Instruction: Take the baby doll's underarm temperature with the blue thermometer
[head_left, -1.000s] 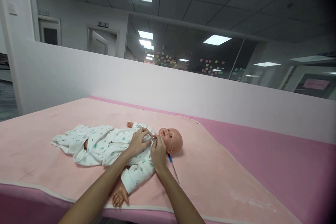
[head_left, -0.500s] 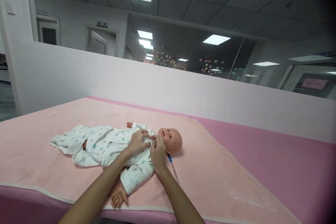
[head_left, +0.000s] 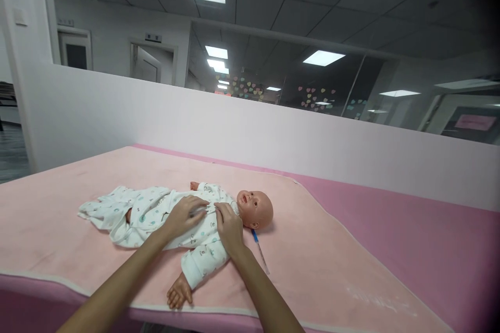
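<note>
1. Outfit [head_left: 146,218]: white printed cloth on the doll [head_left: 255,210], stretched from lower left to the centre of the frame. Probably light, soft and thin, quick to bunch or slide, not fragile. Best held by a loose edge at the chest, in a light fingertip pinch.
2. Doll hand [head_left: 179,292]: below the near cuff, lower centre-left, close to the mat's front edge. Stiff by its look; better to guide the sleeve than to bend the fingers.
3. Left hand [head_left: 185,218]: left of centre, over the outfit's front. Loosely curled, thumb spread away from the fingers, tips at the chest cloth. No clear grip on anything.
4. Right hand [head_left: 230,226]: near lower centre, over the upper chest by the neckline. Fingers bent and close together, tips down at the cloth, just beside the left fingertips. Pinching or merely resting: impossible to tell.
5. Head [head_left: 262,208]: right of centre, face up. Smooth, hard-looking, perhaps slippery; best supported from beneath.
6. Stick [head_left: 261,252]: blue-ended, thin, slanting down from beside the head, on the pink mat [head_left: 332,250].
</note>
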Tool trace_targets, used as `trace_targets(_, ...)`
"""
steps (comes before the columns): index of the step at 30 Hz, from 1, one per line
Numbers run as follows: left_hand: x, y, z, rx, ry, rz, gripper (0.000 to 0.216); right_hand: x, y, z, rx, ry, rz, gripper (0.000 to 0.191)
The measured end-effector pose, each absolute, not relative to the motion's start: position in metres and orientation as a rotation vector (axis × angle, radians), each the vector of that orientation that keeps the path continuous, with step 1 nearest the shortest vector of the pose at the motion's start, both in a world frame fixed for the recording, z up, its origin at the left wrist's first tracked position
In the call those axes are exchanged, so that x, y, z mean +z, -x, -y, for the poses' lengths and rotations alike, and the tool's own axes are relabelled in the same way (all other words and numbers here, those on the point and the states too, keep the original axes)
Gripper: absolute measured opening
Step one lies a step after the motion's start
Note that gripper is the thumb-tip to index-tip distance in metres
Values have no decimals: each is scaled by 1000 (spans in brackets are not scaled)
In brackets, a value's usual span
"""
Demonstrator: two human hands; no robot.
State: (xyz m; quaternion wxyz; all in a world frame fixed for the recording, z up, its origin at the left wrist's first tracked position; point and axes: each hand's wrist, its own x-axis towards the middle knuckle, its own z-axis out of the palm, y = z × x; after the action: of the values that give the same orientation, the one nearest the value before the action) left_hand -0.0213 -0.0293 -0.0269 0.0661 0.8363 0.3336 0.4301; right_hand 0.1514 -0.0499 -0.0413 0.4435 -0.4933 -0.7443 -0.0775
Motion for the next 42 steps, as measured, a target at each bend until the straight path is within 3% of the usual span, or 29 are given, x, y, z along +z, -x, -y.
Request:
trace_targets(10, -31, 8, 38, 1350, -2699, -1269, 20, -42, -150, 50, -245, 1255, 1793, 24)
trace_targets(42, -33, 5, 38, 1339, -2583, -1284, 16, -44, -144, 47, -258, 1341, 1719, 24)
